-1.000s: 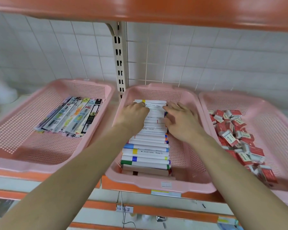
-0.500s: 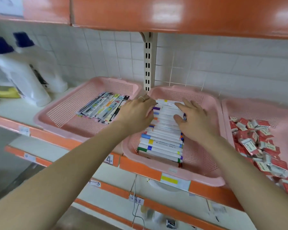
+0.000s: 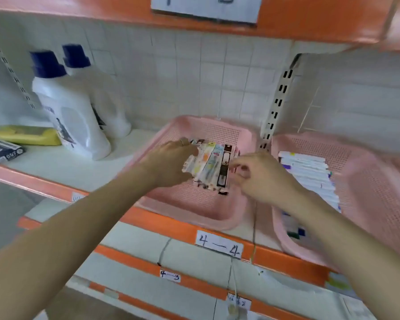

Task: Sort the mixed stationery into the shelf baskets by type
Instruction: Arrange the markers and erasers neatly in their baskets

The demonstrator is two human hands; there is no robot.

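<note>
A shop or its stockroom is indicated: orange-edged shelves point(image 3: 162, 224) are hung on slotted uprights point(image 3: 277, 100) against a white tiled wall point(image 3: 194, 72), handwritten number labels point(image 3: 218, 244) are fixed to the shelf edges, and packaged pens point(image 3: 211, 165) and markers point(image 3: 310, 172) are kept in pink baskets point(image 3: 194, 211) beside detergent bottles point(image 3: 72, 116).

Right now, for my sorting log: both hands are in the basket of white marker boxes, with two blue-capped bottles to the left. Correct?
No: in the head view the left hand and right hand are at the basket of pen packs. Bottles stand left.
</note>
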